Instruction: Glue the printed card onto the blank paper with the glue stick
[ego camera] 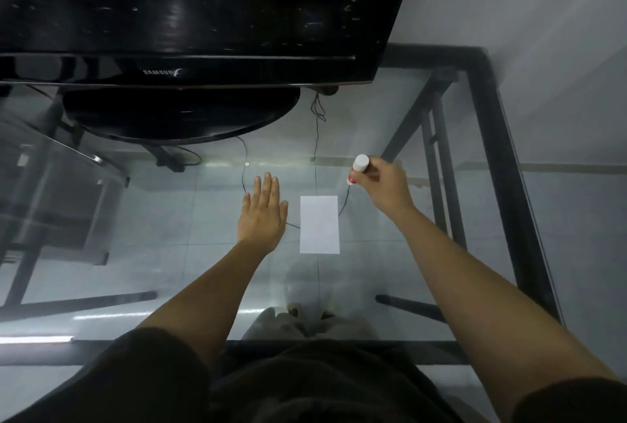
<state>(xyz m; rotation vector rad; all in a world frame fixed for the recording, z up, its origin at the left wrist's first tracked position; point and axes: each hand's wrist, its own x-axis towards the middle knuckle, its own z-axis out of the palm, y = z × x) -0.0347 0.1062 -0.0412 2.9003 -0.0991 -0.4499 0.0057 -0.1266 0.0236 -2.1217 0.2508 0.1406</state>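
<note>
A white rectangular sheet of paper [319,224] lies flat on the glass table top, between my two hands. My right hand [385,185] grips a glue stick [359,166] with a white cap and a red band, held above the table just beyond the paper's far right corner. My left hand [262,210] lies flat with straight fingers on or just over the glass, left of the paper, holding nothing. Whether the sheet is the blank paper or the card turned face down cannot be told; no printed face shows.
A black television [190,15] on a round black stand [179,113] fills the far left of the glass table [390,273]. Thin cables [316,137] run down behind the paper. The black metal frame [498,164] borders the table on the right.
</note>
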